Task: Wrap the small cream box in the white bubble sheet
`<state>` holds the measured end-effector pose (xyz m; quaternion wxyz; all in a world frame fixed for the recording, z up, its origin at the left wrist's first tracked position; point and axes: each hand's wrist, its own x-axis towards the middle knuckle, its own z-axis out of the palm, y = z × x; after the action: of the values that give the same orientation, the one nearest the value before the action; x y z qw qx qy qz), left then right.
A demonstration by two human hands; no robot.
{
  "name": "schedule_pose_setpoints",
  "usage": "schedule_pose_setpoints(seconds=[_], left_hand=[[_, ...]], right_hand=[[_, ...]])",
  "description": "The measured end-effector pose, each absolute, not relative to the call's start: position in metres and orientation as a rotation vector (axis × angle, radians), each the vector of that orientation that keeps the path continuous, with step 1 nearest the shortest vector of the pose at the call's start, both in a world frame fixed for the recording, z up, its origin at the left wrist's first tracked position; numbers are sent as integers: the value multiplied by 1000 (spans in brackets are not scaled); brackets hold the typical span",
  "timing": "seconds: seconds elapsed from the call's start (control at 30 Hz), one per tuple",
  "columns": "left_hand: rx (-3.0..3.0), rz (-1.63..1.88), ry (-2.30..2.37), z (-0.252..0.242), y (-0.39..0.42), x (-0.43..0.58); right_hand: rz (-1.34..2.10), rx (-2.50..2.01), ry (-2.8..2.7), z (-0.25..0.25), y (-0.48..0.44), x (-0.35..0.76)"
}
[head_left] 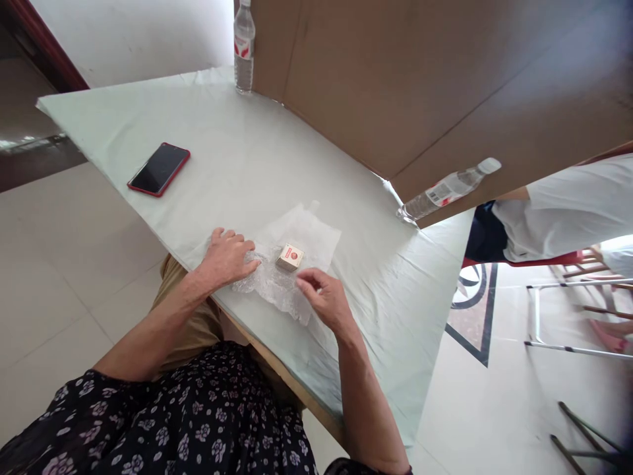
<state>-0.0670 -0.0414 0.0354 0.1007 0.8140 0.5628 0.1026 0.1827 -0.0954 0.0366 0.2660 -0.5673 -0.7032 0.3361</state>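
A small cream box with red print on top sits on a crumpled sheet of clear bubble wrap. Behind and right of it, a white, thin wrapping sheet lies spread on the cloth. My left hand rests at the wrap's left edge, fingers stretched and apart, thumb pointing at the box. Just right of the box, my right hand has thumb and forefinger drawn together in a pinch over the wrap. Whatever lies between those fingertips, if anything, is too small to make out.
A phone in a red case lies at the left on the pale green tablecloth. Large cardboard panels stand along the far side, with one water bottle upright and another bottle at the right. A seated person is beyond.
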Motion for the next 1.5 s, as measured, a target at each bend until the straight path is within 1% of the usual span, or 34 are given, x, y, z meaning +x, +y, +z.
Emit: schedule_pose_setpoints(seconds=[0.07,0.13,0.27,0.4,0.47,0.53,0.7,0.9,1.13,1.3,1.4,1.5], left_hand=[[2485,403,1605,36,-44,-62],[2550,462,1507,34,-44,-54],[2535,344,1473,23,-42,-44],[2451,266,1524,13,-43,-44],[2409,265,1561,11,-45,-43],[2373,268,1606,9,-47,-41],[2346,261,1678,6,-51,-33],[2361,272,1688,5,-52,-33],[2348,386,1686,2,-51,-32],[2322,427,1677,3,-49,-34],[2223,665,1670,9,-50,-40],[1850,1043,1513,29,-55,-50]], right_hand=[[628,-1572,-1845,30,-85,178],[481,-1563,-1902,23,-74,171],[448,-1561,-1979,12,-65,173],[278,-1664,-1675,11,-79,220],[249,-1764,-1522,9,-89,251],[251,-1861,-1509,6,-98,275],[-33,-1842,-1463,4,-111,271],[107,-1787,-1538,20,-99,227],[-2,-1981,-1961,12,-74,215],[1,-2007,-2014,5,-71,210],[10,-2030,-1995,4,-72,207],[8,-2043,-1991,3,-72,207]])
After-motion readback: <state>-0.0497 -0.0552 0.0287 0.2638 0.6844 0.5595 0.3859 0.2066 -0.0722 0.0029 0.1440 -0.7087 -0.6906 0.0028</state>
